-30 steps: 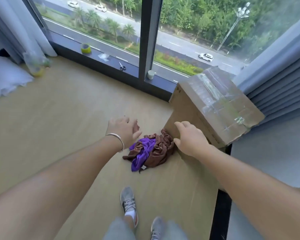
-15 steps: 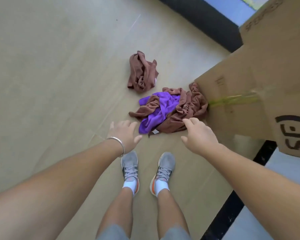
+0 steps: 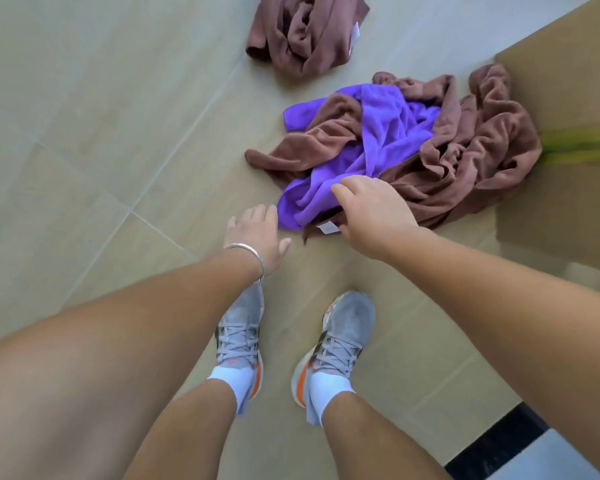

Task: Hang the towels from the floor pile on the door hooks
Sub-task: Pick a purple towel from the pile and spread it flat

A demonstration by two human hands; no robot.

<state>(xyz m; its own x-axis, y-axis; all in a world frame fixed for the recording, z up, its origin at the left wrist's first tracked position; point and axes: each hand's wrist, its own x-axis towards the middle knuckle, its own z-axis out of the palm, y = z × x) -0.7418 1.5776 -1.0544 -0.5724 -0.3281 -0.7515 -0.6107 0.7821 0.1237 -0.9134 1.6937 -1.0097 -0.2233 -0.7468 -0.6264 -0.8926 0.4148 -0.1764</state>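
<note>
A purple towel (image 3: 385, 133) lies crumpled on the floor, tangled with a brown towel (image 3: 478, 147). A second brown towel (image 3: 302, 29) lies apart, farther away at the top. My right hand (image 3: 374, 209) hovers over the near edge of the purple towel, fingers loosely curled, holding nothing; whether it touches the cloth I cannot tell. My left hand (image 3: 257, 237), with a silver bracelet, hangs open just left of the purple towel's near corner. No door or hooks are in view.
A large cardboard box (image 3: 568, 81) stands at the right, against the brown towel. My two feet in grey shoes (image 3: 291, 341) stand on the beige tiled floor (image 3: 84, 133) just below the pile. A dark threshold strip (image 3: 499, 445) runs across the bottom right.
My view has tilted further down and closer to the floor. Both hands have dropped toward the pile; the right hand now lies over the purple towel's near edge.
</note>
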